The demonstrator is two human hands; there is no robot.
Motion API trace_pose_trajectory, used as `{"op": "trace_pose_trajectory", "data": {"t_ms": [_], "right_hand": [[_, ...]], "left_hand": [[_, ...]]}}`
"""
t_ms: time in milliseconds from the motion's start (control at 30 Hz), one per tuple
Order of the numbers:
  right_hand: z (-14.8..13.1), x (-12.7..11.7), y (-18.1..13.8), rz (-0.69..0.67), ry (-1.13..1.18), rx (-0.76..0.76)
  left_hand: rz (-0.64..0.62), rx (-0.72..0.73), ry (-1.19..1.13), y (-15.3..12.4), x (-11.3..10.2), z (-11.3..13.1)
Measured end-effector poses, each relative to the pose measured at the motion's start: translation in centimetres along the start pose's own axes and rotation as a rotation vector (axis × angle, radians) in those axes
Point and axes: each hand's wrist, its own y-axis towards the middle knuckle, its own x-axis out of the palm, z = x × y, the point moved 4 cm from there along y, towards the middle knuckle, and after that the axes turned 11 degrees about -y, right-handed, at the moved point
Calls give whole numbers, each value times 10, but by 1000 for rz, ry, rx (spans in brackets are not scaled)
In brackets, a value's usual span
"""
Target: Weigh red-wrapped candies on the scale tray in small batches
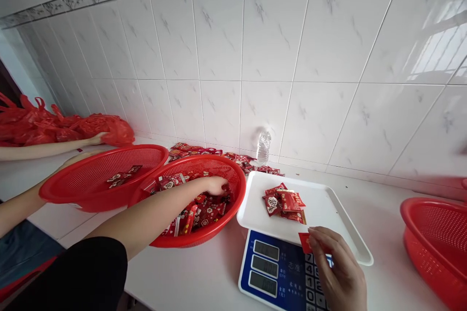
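My left hand point(216, 185) reaches into a red plastic basket point(199, 242) filled with small red snack packets point(206, 214). Its fingers are curled down among the packets at the far right side, and their tips are hidden. Between thumb and fingers, my right hand point(337, 265) pinches a small red packet point(305, 242) over the near edge of a white tray point(328, 214). A small pile of red packets point(286, 202) lies on that tray. The tray sits on a blue electronic scale point(266, 272), whose keypad is partly covered by my right hand.
To the left, a co-worker's hand point(98, 139) touches red plastic bags point(69, 129); a second red basket point(87, 175) holds a few packets. Loose packets point(197, 149) and a clear plastic bottle point(264, 147) line the wall. Another red basket point(434, 248) stands right.
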Motion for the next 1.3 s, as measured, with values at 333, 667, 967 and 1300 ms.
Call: {"op": "trace_pose_trajectory", "data": {"t_ms": [333, 667, 967, 1300], "right_hand": [[2, 2, 1, -28, 55, 1], [-3, 2, 5, -29, 109, 32], [-5, 1, 9, -7, 126, 47], [-4, 0, 5, -25, 86, 8]], "left_hand": [[183, 118, -16, -1, -26, 24], [323, 374, -192, -19, -8, 118], [-43, 575, -94, -26, 70, 178], [6, 588, 68, 6, 90, 196]]}}
